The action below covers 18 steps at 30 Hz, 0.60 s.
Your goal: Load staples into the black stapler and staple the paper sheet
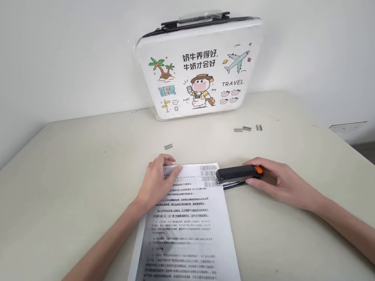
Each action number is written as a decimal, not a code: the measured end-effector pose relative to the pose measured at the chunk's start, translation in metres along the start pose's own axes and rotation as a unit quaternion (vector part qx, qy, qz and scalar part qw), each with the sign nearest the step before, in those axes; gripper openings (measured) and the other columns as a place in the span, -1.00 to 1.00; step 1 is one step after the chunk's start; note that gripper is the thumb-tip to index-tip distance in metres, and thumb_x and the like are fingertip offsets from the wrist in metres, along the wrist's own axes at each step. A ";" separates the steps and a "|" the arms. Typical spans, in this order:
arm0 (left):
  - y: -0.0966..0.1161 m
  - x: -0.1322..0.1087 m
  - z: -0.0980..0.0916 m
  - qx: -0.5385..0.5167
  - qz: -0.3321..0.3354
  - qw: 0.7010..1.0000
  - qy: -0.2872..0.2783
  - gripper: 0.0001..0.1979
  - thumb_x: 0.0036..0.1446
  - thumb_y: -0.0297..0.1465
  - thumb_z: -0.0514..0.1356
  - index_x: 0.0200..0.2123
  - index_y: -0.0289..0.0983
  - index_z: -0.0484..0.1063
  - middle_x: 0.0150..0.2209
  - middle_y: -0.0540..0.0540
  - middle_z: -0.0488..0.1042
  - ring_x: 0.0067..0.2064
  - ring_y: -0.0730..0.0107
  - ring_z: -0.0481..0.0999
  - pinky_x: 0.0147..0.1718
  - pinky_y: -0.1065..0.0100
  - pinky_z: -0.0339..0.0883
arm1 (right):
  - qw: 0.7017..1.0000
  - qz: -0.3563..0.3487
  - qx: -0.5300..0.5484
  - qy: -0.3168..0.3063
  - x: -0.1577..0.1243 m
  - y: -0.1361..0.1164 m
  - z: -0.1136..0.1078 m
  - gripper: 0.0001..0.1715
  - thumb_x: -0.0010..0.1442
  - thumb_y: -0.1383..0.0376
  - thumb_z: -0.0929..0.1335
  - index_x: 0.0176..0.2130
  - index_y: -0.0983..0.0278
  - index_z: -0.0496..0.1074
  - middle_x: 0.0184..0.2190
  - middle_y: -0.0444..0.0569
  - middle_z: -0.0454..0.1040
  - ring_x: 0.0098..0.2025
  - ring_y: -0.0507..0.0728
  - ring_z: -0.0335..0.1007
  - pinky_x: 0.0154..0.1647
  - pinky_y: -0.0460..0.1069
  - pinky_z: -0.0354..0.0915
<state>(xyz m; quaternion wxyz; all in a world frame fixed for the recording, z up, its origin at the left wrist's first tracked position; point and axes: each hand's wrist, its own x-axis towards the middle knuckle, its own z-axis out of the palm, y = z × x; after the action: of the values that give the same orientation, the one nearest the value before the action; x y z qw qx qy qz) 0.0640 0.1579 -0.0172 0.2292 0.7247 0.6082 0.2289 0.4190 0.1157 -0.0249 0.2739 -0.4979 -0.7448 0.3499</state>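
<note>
Printed sheets of paper [189, 243] lie on the table and run toward its near edge, with a barcode patch at their top right corner. My left hand [158, 177] holds the top left part of the paper, thumb on top and fingers curled at its far edge. A black stapler [236, 173] with an orange rear end sits at the right edge of the paper, its front tip beside the barcodes. My right hand [278, 183] grips the stapler's rear end between thumb and fingers.
A white case [201, 70] with cartoon prints stands against the wall at the table's back. One staple strip [168, 146] lies beyond my left hand; several more strips [247, 128] lie at the right. The pale table [73, 176] has its right edge past my right hand.
</note>
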 end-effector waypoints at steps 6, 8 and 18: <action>0.010 -0.004 0.018 0.014 0.026 0.999 0.042 -0.68 0.41 -0.13 0.09 0.05 -0.21 0.32 -0.08 -0.14 0.51 0.05 0.07 0.47 0.17 -0.04 0.27 | 1.000 -0.007 -0.005 0.008 0.001 0.004 0.000 -0.68 0.40 0.01 0.35 0.04 0.09 0.45 -0.11 -0.05 0.58 -0.13 0.20 0.48 -0.14 0.07 0.41; 0.012 -0.005 0.019 0.029 0.061 0.995 0.067 -0.66 0.41 -0.17 0.11 0.11 -0.23 0.29 -0.04 -0.16 0.48 0.08 0.05 0.45 0.20 -0.08 0.23 | 1.000 -0.009 -0.009 0.010 0.001 0.006 0.001 -0.66 0.40 0.00 0.36 0.05 0.10 0.45 -0.11 -0.04 0.58 -0.11 0.21 0.49 -0.12 0.08 0.42; 0.024 -0.026 -0.001 0.016 0.359 0.920 -0.154 -0.61 0.42 -0.12 0.18 0.23 -0.06 0.42 0.43 -0.18 0.20 0.47 -0.02 0.09 0.37 -0.10 0.16 | 0.996 0.016 -0.032 0.078 0.010 -0.022 -0.006 -0.61 0.43 -0.06 0.29 0.05 0.09 0.48 0.11 0.01 0.56 0.05 0.24 0.50 -0.04 0.08 0.42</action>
<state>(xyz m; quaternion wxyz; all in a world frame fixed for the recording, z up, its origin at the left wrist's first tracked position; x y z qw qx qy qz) 0.0779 0.1281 -0.0026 0.2109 0.9243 0.2675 0.1719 0.4082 0.1209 -0.0032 0.3093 -0.5445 -0.7237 0.2901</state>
